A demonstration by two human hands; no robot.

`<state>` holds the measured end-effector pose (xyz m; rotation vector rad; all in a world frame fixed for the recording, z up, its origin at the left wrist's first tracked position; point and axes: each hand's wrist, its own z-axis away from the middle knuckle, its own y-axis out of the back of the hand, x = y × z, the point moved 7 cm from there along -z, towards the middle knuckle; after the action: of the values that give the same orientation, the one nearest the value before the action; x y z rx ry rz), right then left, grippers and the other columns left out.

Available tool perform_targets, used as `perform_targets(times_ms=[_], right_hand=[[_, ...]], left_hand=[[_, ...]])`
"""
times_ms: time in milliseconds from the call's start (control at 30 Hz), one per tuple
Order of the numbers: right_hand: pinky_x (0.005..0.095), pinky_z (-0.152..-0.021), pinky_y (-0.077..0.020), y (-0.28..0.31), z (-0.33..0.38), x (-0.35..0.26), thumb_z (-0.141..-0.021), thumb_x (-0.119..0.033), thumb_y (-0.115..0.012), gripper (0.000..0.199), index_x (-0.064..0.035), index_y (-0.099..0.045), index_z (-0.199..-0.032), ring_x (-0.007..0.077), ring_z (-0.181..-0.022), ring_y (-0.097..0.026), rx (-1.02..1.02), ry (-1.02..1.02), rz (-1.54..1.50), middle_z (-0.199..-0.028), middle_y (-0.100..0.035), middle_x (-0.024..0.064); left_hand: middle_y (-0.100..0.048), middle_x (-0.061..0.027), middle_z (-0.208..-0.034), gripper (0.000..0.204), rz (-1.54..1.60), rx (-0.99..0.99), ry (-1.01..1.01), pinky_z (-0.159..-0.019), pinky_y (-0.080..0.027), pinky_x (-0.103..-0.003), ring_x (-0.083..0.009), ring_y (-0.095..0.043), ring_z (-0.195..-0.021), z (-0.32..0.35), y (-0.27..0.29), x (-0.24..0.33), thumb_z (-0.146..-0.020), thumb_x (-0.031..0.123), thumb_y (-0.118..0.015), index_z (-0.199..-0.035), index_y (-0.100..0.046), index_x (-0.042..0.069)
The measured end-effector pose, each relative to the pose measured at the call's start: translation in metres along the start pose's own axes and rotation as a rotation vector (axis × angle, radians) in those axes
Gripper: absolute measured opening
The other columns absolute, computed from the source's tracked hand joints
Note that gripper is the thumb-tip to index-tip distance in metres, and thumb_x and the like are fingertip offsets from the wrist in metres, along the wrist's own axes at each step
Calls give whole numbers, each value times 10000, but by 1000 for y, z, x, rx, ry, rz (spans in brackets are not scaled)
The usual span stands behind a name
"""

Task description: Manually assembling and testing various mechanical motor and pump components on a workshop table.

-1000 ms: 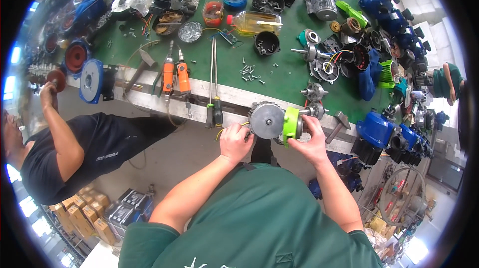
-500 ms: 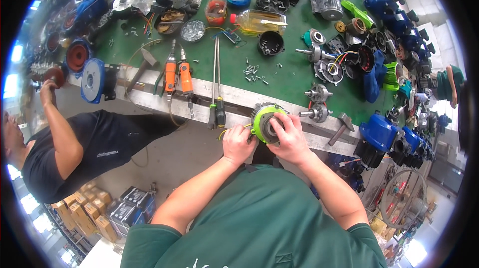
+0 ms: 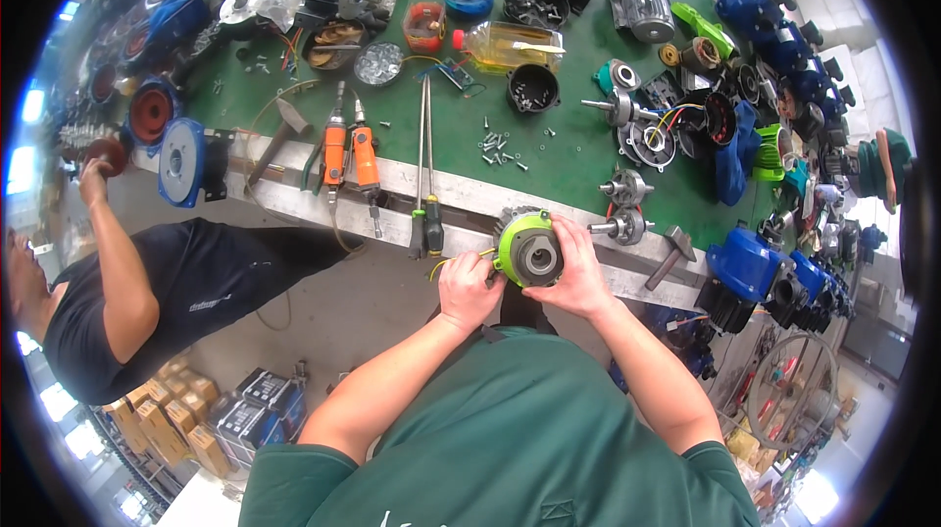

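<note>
Green bench (image 3: pixel 564 189) beyond, lime-rimmed motor cover (image 3: pixel 526 254) btwn L fingers (image 3: pixel 472 270) & R fingers (image 3: pixel 576 245)

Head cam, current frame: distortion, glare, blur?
Head view: fisheye distortion tips the co-worker at left sideways; head view: white patches at far left blown out; head view: left hand, right hand and green-rimmed cover fairly sharp.
</note>
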<state>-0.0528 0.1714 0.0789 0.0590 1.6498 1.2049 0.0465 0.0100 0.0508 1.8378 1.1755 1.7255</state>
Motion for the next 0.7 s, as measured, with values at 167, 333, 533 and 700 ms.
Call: perform_targets(times_ms=[167,333,533,700], right_hand=[[499,-1143,-359,3,-1,-4,-506,-258,-952,1123,37,-384,-1428,415,-1365,-411,20,36,-11,-1451,-443,228],[501,-1135,-371,7,-3,-7,-545,-290,-929,1051,61,-418,-1393,421,-1341,-424,21,53,10,-1435,-454,239],[495,-1132,-377,9,-6,-7,-544,-288,-925,1046,47,-422,-1398,422,-1342,-421,-35,9,14,-1441,-456,223],[498,-1153,-345,6,-2,-1,-544,-304,-928,1077,39,-406,-1422,419,-1369,-385,-42,-4,-8,-1477,-419,223]], left_hand=[[-565,-71,-758,187,-13,-9,-10,-680,-459,-409,-281,-597,-730,1,-2,-1,-650,149,-768,-719,-604,90],[-574,-71,-762,202,-30,-28,-7,-691,-459,-403,-276,-603,-742,1,-4,-2,-651,169,-776,-700,-595,96],[-555,-76,-739,203,1,-6,-30,-658,-449,-413,-302,-574,-694,-1,-3,0,-615,106,-760,-682,-569,87],[-545,-72,-727,226,-6,-5,-22,-668,-449,-419,-294,-575,-703,1,-4,-1,-628,126,-782,-675,-564,87]])
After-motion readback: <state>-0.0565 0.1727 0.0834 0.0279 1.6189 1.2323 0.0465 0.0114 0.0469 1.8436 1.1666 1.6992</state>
